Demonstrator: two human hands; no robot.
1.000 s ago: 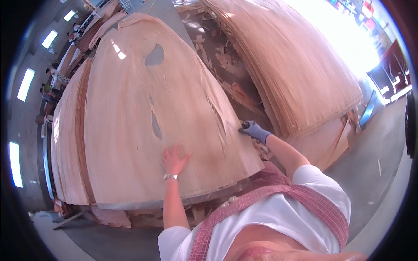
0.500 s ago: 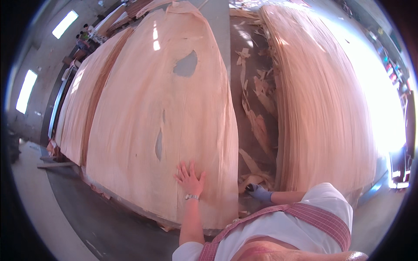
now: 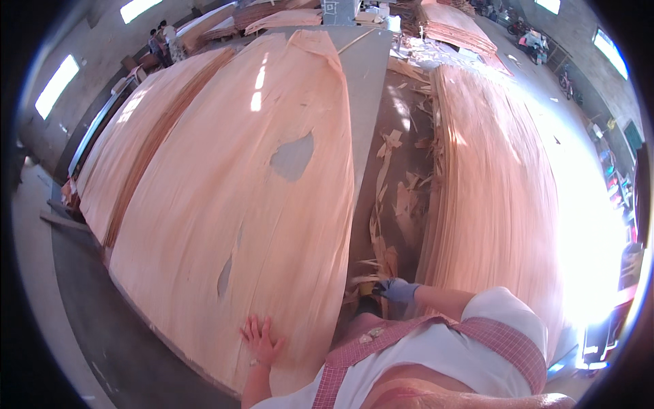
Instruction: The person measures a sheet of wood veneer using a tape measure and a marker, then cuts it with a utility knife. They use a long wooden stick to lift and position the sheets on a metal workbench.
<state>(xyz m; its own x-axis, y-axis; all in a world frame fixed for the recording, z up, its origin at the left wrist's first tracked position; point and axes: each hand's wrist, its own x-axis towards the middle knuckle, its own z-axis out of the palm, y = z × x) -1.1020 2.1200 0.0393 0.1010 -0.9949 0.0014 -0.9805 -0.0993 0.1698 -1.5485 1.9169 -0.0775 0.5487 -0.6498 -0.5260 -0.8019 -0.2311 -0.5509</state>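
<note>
A large thin sheet of wood veneer lies before me on the left, with a big ragged hole in its far part and narrower tears nearer to me. My bare left hand rests flat on its near part, fingers spread. On my right hand is a blue-grey glove with dark fingertips. Those fingers are curled beside the sheet's right edge, near a small yellowish thing and torn veneer strips. What they grip, if anything, I cannot make out.
To the right stands a tall stack of veneer sheets. Veneer scraps litter the dark gap between. Another veneer stack lies at the left. Two people are at the far left, and more wood stacks stand at the back.
My view has tilted up and shifted, showing more of the back. My left hand stays flat on the sheet, nearer to me. My gloved right hand has moved slightly left, toward the sheet's edge.
</note>
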